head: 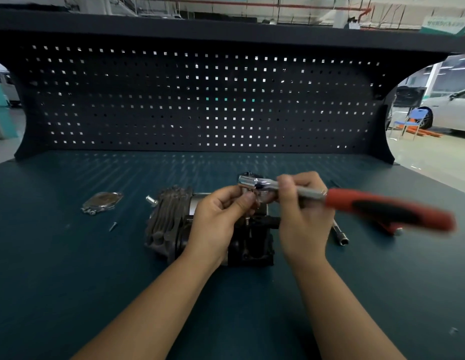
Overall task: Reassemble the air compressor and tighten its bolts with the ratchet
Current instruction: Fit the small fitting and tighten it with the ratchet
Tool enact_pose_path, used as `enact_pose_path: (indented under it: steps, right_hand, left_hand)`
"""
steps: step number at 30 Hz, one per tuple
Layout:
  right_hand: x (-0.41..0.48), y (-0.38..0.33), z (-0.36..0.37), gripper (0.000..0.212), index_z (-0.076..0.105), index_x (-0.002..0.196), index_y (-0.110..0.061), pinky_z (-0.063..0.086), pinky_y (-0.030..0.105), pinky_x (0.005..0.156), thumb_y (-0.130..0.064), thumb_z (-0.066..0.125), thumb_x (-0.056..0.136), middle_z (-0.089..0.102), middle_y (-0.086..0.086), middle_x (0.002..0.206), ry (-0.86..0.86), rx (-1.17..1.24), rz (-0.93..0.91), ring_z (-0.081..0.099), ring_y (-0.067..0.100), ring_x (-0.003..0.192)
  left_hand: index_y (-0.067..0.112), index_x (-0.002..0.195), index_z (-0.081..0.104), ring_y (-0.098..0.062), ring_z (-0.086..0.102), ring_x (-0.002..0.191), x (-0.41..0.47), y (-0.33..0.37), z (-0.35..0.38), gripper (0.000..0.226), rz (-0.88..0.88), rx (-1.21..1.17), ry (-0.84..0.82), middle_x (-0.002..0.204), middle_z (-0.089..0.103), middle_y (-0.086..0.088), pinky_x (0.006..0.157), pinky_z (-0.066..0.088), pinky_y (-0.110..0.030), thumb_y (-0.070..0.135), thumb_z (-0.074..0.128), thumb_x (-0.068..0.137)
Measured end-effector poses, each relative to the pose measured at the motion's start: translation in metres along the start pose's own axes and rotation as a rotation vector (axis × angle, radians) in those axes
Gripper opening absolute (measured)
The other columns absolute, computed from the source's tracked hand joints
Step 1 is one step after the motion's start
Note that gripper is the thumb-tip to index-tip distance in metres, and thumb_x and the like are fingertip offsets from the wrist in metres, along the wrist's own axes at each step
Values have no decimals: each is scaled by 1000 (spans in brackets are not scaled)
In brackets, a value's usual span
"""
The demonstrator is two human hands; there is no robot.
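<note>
One dark ribbed metal air compressor [171, 224] lies at frame centre on the teal workbench [70, 281]. Above it, your right hand [301, 211] grips the steel shank of the red-and-black-handled chrome ratchet [382, 211]. Your left hand [221, 216] pinches under its head. One oval metal cover plate [102, 202] and one small loose screw [113, 226] lie centre-left. One slim steel extension bar [340, 233] lies right.

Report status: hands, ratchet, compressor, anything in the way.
Status: right hand grips ratchet shaft, left hand pinches at its head. Tool held over air compressor. Nothing blocking; cover plate and screw lie off left.
</note>
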State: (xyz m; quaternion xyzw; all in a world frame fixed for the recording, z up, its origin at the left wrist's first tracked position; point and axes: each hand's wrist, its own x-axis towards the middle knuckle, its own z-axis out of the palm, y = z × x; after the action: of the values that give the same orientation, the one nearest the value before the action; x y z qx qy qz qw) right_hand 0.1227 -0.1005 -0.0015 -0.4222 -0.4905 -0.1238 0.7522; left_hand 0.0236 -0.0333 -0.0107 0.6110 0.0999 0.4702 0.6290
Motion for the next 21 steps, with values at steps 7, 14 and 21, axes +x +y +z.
enact_pose_path:
  steps: [7,14,21]
  right_hand:
    - [12,5,-2,26,63,69,-15,44,21,57,-24,59,93,61,-4,54,40,395,692,54,8,51]
    - [-5,-2,3,18,46,76,-31,41,6,62,-23,56,88,56,-15,71,1,-78,-201,57,-5,65]
    - [17,9,-4,31,61,73,-11,42,28,64,-31,53,95,60,-1,54,-48,351,873,52,14,54]
  left_hand:
    - [19,78,74,-6,61,69,0,4,-2,16,-20,4,-74,72,69,2,69,49,-16,28,61,75]
    - [19,91,73,-11,69,84,-1,2,2,22,35,41,3,89,75,-2,74,53,-20,29,66,73]
    - [26,72,76,-3,61,65,1,5,3,17,10,71,-74,68,70,4,67,49,-14,29,60,76]
